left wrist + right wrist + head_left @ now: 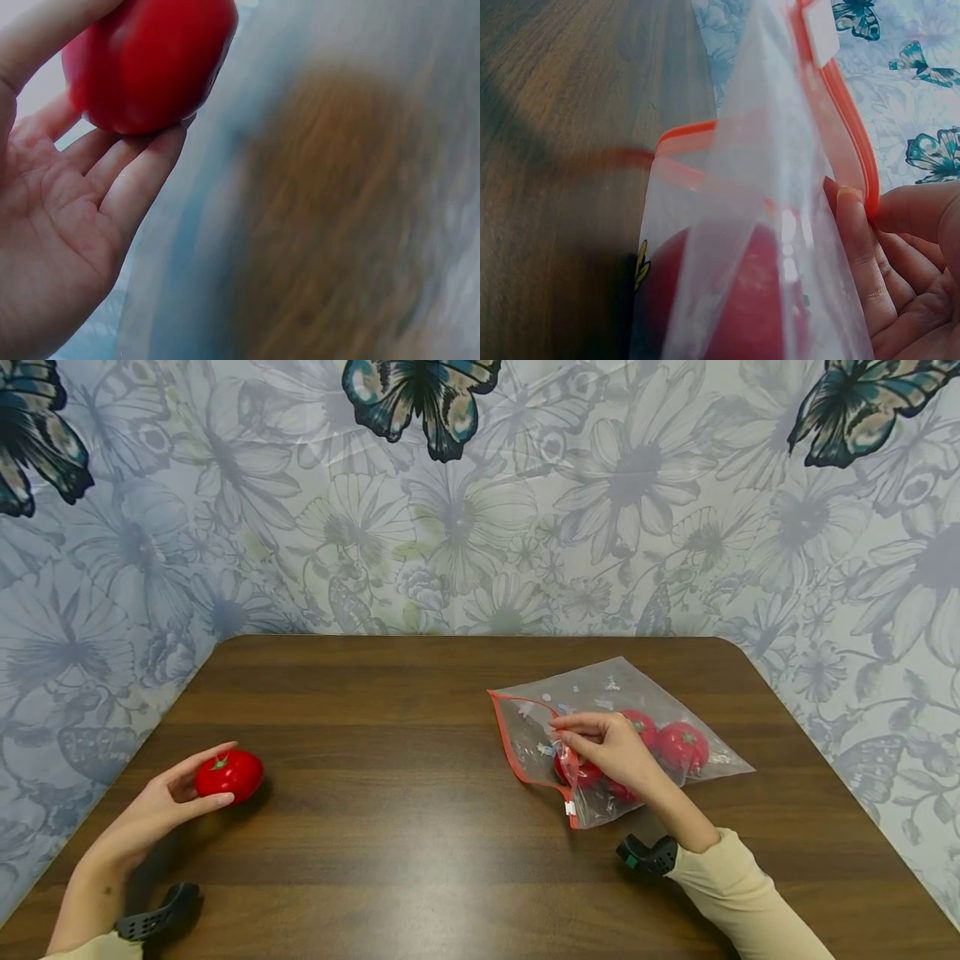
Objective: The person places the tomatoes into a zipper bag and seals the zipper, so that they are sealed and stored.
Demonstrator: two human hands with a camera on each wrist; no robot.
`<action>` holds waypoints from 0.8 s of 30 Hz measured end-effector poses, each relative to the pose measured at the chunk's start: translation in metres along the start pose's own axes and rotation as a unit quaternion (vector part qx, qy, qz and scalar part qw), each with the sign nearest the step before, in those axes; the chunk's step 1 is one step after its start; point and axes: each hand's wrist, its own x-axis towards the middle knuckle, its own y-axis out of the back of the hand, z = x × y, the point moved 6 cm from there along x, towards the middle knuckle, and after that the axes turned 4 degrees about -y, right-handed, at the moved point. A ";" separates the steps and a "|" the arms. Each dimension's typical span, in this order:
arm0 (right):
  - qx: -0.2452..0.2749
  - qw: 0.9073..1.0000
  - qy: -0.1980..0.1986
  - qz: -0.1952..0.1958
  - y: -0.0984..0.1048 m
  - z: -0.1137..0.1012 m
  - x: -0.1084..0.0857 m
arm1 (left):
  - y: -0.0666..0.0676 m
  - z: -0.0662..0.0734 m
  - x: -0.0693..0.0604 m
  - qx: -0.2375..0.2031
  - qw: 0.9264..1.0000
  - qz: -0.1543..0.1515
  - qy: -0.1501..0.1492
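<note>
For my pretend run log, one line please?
left hand: holds red tomato | right hand: pinches bag rim | bag: open, tomatoes inside

The left hand (153, 814) grips a glossy, round red tomato (234, 774) at the left of a brown wooden table (390, 843); to the right, the right hand (611, 747) pinches the red-edged mouth of a clear plastic zip bag (621, 679) holding more red tomatoes (684, 746), with a pale floral, butterfly-printed backdrop (517, 527) behind

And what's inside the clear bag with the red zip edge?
Several red tomatoes show through the clear bag. The right hand covers part of that spot, so I can't give an exact count.
</note>
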 end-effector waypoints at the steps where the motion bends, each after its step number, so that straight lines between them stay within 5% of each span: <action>1: 0.000 1.000 0.000 0.000 0.000 0.000 0.000 | -0.001 0.002 0.001 -0.001 1.000 0.002 -0.002; 12: -0.005 1.000 0.001 0.002 0.001 0.002 0.001 | -0.011 0.029 0.014 -0.095 0.995 0.026 -0.014; 24: -0.007 1.000 -0.005 0.003 0.001 0.005 0.000 | -0.026 0.069 0.027 -0.094 0.993 0.016 -0.074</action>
